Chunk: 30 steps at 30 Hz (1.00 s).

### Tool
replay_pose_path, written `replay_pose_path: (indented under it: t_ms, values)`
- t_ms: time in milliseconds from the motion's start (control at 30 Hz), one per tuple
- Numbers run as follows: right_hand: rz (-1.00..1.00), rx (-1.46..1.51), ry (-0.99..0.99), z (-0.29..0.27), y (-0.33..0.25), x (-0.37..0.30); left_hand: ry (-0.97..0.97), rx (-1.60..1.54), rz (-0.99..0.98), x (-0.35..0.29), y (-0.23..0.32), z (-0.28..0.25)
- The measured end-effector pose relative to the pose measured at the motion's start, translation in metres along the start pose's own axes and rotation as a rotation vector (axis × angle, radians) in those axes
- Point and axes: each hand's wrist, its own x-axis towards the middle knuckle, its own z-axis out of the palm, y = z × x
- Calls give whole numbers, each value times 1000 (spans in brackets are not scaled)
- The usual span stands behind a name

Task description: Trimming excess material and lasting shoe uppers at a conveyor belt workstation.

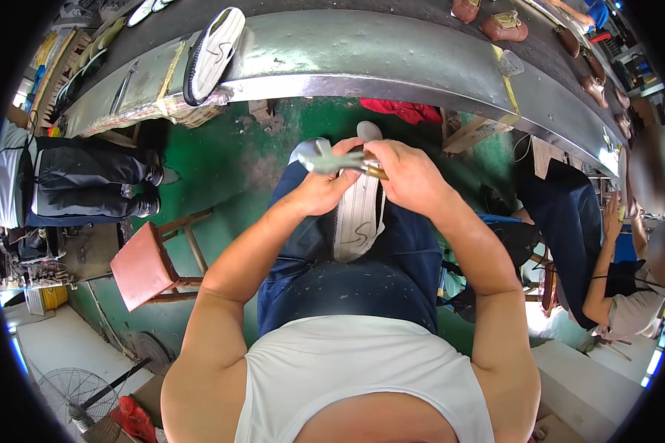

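Note:
Upside down across my lap lies a shoe (pixel 357 229), its pale bottom turned up and marked with a black squiggle. My left hand (pixel 321 193) is closed around the shoe's far part, on its left side. My right hand (pixel 414 177) is closed on metal pincers (pixel 325 159), which lie crosswise over the shoe. Their blurred grey head points left, above my left hand. A brass-coloured piece shows by my right fingers. Both hands and the pincers hide the shoe's toe area.
Ahead runs a metal-edged bench (pixel 362 55) with another upturned shoe (pixel 216 55) on its rim and brown shoes (pixel 504 26) farther right. A reddish stool (pixel 144 267) stands left. People are at both sides, and a fan (pixel 77 395) is at lower left.

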Motion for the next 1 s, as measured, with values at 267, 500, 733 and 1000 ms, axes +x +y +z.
replay_pose_path:
  t_ms: [267,500,733,1000]
  values:
    - [685,679,-10,-3,8,-14,40,-217,-95,-10,11,-7]
    - [827,860,-264,-8,-52,-83,68,-350,-159,-12,8,-13]
    - [918,1202,-319,-9,-40,-68,26,-161,-167,-4,12,-14]
    - [705,475,-220,38,-18,-83,41,-446,-146,-2,-20,-13]
